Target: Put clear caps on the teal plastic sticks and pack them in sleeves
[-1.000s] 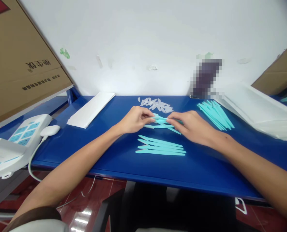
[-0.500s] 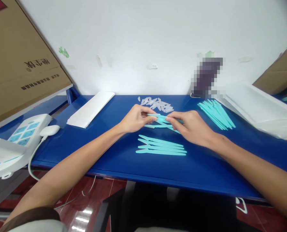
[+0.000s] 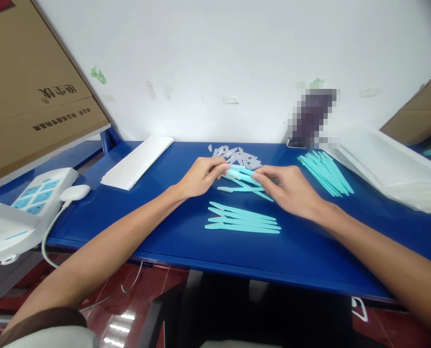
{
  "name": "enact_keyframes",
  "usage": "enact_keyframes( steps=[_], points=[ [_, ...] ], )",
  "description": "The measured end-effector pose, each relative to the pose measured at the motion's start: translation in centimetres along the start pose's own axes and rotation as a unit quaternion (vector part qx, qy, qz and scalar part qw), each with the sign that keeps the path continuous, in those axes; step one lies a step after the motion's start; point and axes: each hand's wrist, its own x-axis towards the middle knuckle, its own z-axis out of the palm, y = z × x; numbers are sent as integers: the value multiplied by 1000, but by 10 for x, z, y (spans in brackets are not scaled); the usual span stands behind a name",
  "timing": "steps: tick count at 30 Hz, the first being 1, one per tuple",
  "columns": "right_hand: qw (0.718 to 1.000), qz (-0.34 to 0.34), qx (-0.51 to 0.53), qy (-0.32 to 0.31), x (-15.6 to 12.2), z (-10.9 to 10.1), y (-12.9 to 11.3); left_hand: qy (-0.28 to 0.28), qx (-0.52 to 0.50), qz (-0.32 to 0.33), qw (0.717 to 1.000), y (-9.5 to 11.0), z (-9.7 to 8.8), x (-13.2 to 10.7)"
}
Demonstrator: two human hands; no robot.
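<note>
Turquoise eyebrow razors (image 3: 242, 172) are held level above the table between my two hands; how many is unclear. Fingers and thumb of my left hand (image 3: 205, 177) pinch their left end, where something pale, possibly a clear blade cover, shows. My right hand (image 3: 289, 189) is closed around the handle end, partly hiding it. Just beneath, loose razors (image 3: 231, 189) lie crossed on the blue table. Nearer the front edge, several razors (image 3: 246, 220) lie side by side with blade ends to the left. Behind my hands is a heap of clear plastic blade covers (image 3: 237, 155).
A pile of turquoise razors (image 3: 326, 173) lies right of my right hand, beside a white plastic-lined tray (image 3: 389, 164). At left are a flat white packet (image 3: 137, 163), a power strip (image 3: 37, 203) with a cable, and a cardboard box (image 3: 37, 72). A blurred phone-like object (image 3: 311, 118) leans on the wall.
The razors between my hands have tilted, and their left end is now higher. My left fingers have shifted slightly left and up; my right hand has barely moved.
</note>
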Motion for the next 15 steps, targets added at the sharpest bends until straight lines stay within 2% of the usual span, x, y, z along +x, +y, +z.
enact_keyframes(
  steps=[2, 6, 8, 11, 15],
  points=[
    [1000, 7, -6, -10, 0, 0, 1, -12, 0, 1, 1000, -2, 1, 0],
    [998, -5, -52, -42, 0, 5, 9, -83, 32, -12, 996, -12, -6, 2],
    [994, -24, -97, -51, 0, 9, 13, -70, 44, -42, 996, -18, -11, 2],
    [984, -35, -168, -57, 0, 16, 14, -20, 38, -102, 994, -27, -16, 2],
    [972, -47, -220, -64, 1, 21, 12, -7, 68, -148, 987, -33, -14, 1]
  ],
)
